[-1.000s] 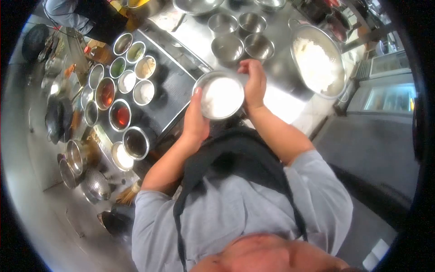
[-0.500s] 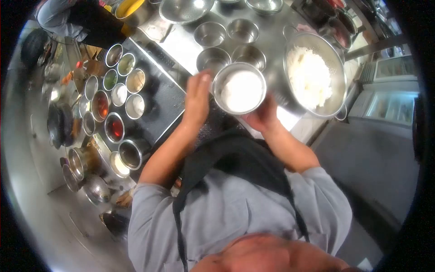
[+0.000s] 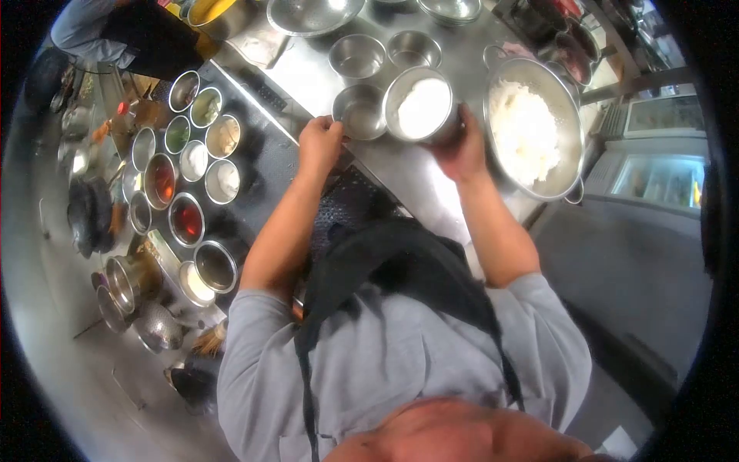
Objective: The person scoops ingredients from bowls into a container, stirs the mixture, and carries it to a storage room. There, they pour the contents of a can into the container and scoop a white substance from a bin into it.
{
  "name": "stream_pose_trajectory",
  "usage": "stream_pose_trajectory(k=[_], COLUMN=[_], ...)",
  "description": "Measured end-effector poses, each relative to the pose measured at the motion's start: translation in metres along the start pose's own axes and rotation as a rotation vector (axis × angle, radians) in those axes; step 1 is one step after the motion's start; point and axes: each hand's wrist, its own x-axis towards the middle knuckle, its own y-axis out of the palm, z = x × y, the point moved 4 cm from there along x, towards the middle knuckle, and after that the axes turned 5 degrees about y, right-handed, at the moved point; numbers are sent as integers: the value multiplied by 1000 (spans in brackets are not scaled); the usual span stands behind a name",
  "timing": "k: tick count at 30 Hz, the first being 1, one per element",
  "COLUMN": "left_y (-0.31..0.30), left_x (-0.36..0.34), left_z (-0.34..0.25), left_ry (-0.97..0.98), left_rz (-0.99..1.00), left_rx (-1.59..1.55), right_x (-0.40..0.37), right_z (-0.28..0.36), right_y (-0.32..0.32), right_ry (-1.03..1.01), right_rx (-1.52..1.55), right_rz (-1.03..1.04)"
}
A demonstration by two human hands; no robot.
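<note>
My right hand [image 3: 460, 150] is wrapped round the side of a metal bowl [image 3: 418, 104] with white contents, tilted a little. My left hand [image 3: 320, 140] has its fingers pinched together at the near left rim of an empty metal bowl [image 3: 359, 112]. Two more empty metal bowls [image 3: 356, 56] [image 3: 414, 51] stand just behind. To the right of my right hand sits a large two-handled colander [image 3: 573, 146] holding a white, shredded-looking food [image 3: 527, 131].
Several small metal bowls of ingredients [image 3: 185, 219] stand on the left side. At the back are a large metal bowl [image 3: 314, 15] and a cloth [image 3: 260, 45]. Another person [image 3: 96, 31] is at the upper left. A glass-fronted fridge [image 3: 658, 181] stands at right.
My right hand has moved the bowl with white contents up and to the right. My left hand has shifted left, its fingers now closed at the empty bowl's rim.
</note>
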Motion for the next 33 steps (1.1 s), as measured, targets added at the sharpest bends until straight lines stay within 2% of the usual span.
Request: stream_pose_trajectory(k=[2, 5, 7, 9, 14, 16, 25, 27, 33], left_y=[1, 4, 1, 2, 2, 2, 2, 8, 14], left_x=[-4, -8, -14, -16, -9, -10, -17, -12, -18], left_z=[1, 6, -6, -2, 19, 20, 21, 32, 30], left_ry=[20, 50, 159, 153, 170, 241, 141, 158, 166], left_rz=[42, -5, -23, -32, -23, -25, -19, -24, -19], left_rx=[40, -60, 94, 66, 95, 122, 76, 51, 17], right_x=[6, 8, 10, 13, 11, 11, 22, 22, 12], right_z=[-5, -7, -10, -13, -13, -11, -8, -5, -3], right_y=[-7, -12, -13, -19, -10, -2, 1, 4, 29], right_ry=[-22, -30, -15, -93, -163, -191, -239, -319, -341], right_rx=[-22, -79, -116, -145, -284, -356, -684, -909, -1002], right_rz=[29, 62, 69, -23, -4, -3, 3, -28, -26])
